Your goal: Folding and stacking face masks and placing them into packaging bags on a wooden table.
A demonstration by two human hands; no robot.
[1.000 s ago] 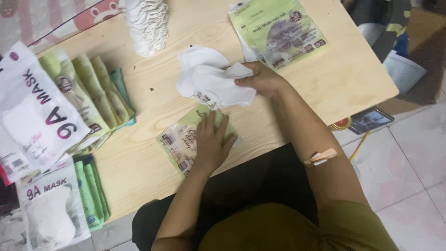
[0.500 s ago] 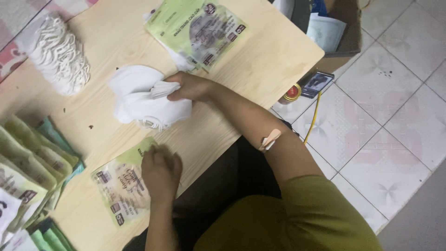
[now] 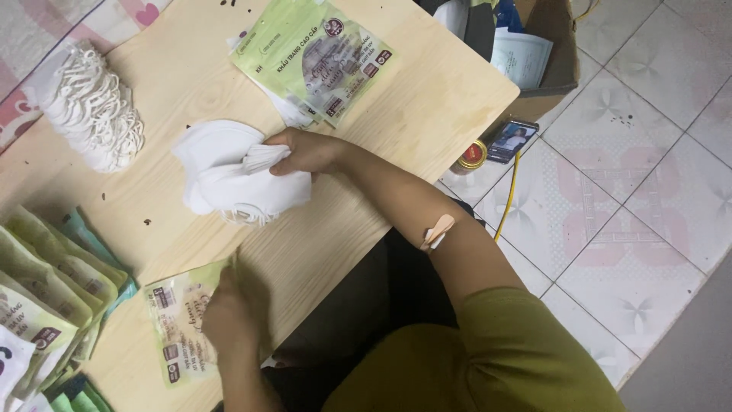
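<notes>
Since a second ago the view has swung right; the right hand (image 3: 309,151) keeps its pinch on the white masks (image 3: 229,172) at desk (image 3: 396,122) centre. The left hand (image 3: 232,313), blurred, has slid to 7 o'clock, fingers curled on the green pouch (image 3: 179,320), apparently lifting its edge; filled pouches (image 3: 46,282) wait at 9 o'clock.

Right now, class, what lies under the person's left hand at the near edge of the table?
A flat green packet lies on the wooden table under the left hand. The hand covers its right part, so anything there is hidden. The right hand grips white masks.
</notes>
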